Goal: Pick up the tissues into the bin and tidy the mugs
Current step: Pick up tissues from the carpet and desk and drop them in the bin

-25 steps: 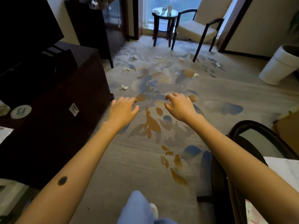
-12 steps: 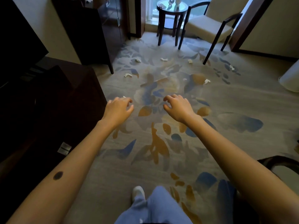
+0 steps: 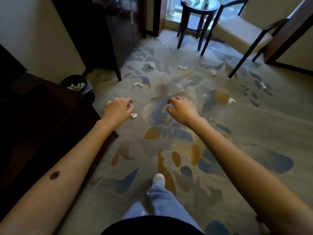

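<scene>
Tissue [image 3: 134, 115], crumpled and probably feather-light and soft, is lying on the carpet [image 3: 254, 126] just beside the fingertips of the left hand [image 3: 118, 107], which is hanging loosely curled and empty like the right hand [image 3: 182, 109], so a light pinch anywhere on the wad is looking sufficient.

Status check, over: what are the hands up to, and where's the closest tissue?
Hands empty: left hand, right hand, loosely curled. Nearest tissue on carpet by left hand, untouched. At left, bin, partly filled. Nothing in between.
</scene>
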Action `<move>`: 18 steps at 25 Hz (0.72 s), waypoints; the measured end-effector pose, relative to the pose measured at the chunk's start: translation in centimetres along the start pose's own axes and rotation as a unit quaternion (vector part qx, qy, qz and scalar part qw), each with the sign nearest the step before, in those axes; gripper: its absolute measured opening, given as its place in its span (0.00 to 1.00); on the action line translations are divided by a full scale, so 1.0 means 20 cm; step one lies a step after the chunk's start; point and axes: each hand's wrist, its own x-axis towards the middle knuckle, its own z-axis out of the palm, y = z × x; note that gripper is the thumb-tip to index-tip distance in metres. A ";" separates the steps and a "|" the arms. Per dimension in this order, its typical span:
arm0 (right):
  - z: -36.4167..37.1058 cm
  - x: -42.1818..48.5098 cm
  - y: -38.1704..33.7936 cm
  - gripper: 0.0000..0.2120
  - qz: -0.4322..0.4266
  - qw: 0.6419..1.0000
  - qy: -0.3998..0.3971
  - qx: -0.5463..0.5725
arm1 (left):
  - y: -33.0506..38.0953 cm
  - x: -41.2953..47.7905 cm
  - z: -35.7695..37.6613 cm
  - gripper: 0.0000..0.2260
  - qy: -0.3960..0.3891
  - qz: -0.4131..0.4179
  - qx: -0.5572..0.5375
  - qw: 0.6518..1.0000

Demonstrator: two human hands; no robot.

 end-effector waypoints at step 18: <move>-0.13 2.35 0.29 0.17 -0.126 0.987 -0.090 -0.047 | -0.54 1.88 0.19 0.13 -0.027 -0.171 -0.055 0.983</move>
